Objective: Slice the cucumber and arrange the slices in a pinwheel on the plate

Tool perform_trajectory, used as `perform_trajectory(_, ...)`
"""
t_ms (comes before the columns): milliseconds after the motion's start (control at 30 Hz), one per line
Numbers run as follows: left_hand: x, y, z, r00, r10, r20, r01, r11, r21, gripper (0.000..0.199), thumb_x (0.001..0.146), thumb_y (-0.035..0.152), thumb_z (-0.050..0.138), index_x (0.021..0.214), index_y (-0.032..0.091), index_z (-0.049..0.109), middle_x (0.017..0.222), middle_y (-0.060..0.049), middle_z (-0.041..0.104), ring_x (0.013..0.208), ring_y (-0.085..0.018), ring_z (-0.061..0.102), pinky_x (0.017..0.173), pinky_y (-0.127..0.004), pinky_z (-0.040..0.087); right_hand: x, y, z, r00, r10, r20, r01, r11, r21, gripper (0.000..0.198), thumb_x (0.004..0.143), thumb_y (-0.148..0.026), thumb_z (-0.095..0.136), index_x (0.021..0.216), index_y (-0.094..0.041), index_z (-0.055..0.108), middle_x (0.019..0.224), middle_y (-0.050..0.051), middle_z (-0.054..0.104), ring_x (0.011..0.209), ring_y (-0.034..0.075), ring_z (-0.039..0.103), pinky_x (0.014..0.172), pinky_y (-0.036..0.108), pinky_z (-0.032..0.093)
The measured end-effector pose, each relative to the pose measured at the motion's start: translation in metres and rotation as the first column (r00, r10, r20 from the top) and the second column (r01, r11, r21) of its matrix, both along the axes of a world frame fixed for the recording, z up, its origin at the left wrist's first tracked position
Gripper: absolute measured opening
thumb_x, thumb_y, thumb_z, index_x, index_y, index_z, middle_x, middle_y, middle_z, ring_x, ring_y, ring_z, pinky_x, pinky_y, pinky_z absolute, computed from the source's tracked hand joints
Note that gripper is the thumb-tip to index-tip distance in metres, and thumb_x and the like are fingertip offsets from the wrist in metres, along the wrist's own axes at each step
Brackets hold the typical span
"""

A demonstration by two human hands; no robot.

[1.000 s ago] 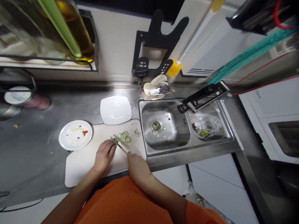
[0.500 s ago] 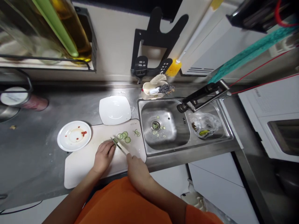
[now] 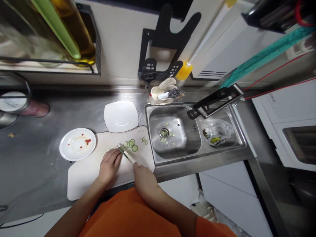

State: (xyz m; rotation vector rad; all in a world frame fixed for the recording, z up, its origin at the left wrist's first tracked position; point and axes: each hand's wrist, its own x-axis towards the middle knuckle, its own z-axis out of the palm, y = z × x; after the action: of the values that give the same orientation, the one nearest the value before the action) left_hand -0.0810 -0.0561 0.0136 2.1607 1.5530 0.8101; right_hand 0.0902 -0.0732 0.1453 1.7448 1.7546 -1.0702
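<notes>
My right hand [image 3: 144,179] is closed around the handle of a knife [image 3: 128,156], whose blade points up and left over the white cutting board [image 3: 84,177]. Right at the blade's tip, my left hand [image 3: 110,164] rests on the board with curled fingers, pressing down a piece of cucumber that they mostly hide. Several thin cucumber slices [image 3: 134,148] lie just beyond the knife. Some narrow cucumber slivers [image 3: 144,141] sit apart from them, near the board's right edge.
A clean white square plate [image 3: 120,115] touches the board's far edge; a round plate with red smears [image 3: 70,149] overlaps its left side. To the right is a steel sink [image 3: 182,151] with slices around the drain, under a black faucet [image 3: 207,102]. A plastic bag [image 3: 219,128] fills the smaller basin.
Hardly anything differs. Both hands and the knife stay in nearly the same place over the board, and the view has shifted very slightly.
</notes>
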Motion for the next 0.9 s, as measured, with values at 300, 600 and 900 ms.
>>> perform_trajectory(300, 0.000, 0.000, -0.001, 1.000, -0.009, -0.003, 0.009, 1.000, 0.013, 0.016, 0.090, 0.025, 0.052, 0.098, 0.019, 0.064, 0.100, -0.008, 0.069, 0.096, -0.021, 0.062, 0.090, -0.038, 0.049, -0.004, 0.005, -0.007, 1.000, 0.004, 0.005, -0.004, 1.000, -0.002, 0.035, 0.091, -0.002, 0.029, 0.115, -0.015, 0.051, 0.097, 0.013, 0.067, 0.097, 0.023, 0.065, 0.073, 0.029, 0.052)
perform_trajectory(600, 0.000, 0.000, -0.002, 1.000, -0.015, 0.021, 0.015, 1.000, 0.007, 0.017, 0.089, 0.025, 0.053, 0.101, 0.020, 0.065, 0.104, -0.008, 0.069, 0.099, -0.021, 0.062, 0.093, -0.039, 0.048, -0.012, 0.011, -0.023, 0.999, 0.018, -0.027, -0.015, 0.996, 0.083, 0.036, 0.091, -0.002, 0.028, 0.115, -0.012, 0.053, 0.097, 0.013, 0.067, 0.095, 0.023, 0.066, 0.073, 0.028, 0.051)
perform_trajectory(900, 0.000, 0.000, -0.003, 1.000, -0.003, 0.017, 0.003, 1.000, -0.007, 0.019, 0.090, 0.026, 0.053, 0.102, 0.018, 0.065, 0.104, -0.008, 0.069, 0.100, -0.021, 0.062, 0.094, -0.040, 0.048, -0.019, 0.017, -0.046, 0.999, 0.024, -0.034, -0.021, 0.995, 0.097, 0.038, 0.091, -0.004, 0.028, 0.117, -0.011, 0.055, 0.101, 0.016, 0.068, 0.095, 0.023, 0.066, 0.074, 0.029, 0.052)
